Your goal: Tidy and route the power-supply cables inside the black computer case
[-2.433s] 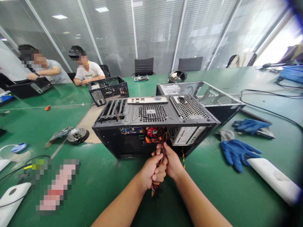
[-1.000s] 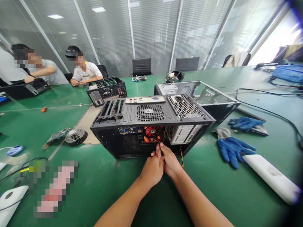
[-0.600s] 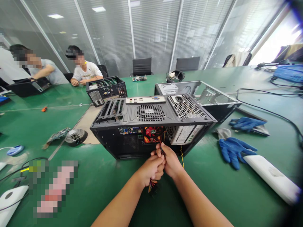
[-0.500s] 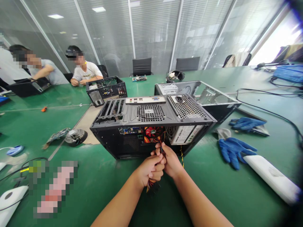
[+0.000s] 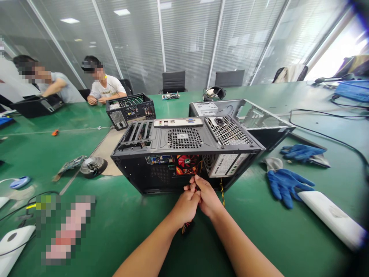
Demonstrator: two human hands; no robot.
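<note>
Close in front of me on the table is an open black computer case (image 5: 158, 135), its back panel facing up. Inside show a red and black fan (image 5: 186, 163) and a power supply (image 5: 226, 164) with a white label. My left hand (image 5: 186, 204) is closed around a bundle of power cables (image 5: 186, 227), whose loose ends hang below it. My right hand (image 5: 206, 194) pinches the same cables just above, touching my left. Between the fingers the cables are mostly hidden. A yellow and black cable (image 5: 222, 191) hangs from the case to the right.
Behind stands another open case (image 5: 268, 134), with a smaller one (image 5: 131, 111) to its left. Blue gloves (image 5: 284, 182) and a white bar-shaped object (image 5: 331, 219) lie right. A round metal part (image 5: 92, 167) sits left. Two people (image 5: 105, 86) sit across the green table (image 5: 121, 227).
My left hand has turned and shifted slightly right and up on the cables, so less of the hanging bundle shows. My right hand stays nearly in place.
</note>
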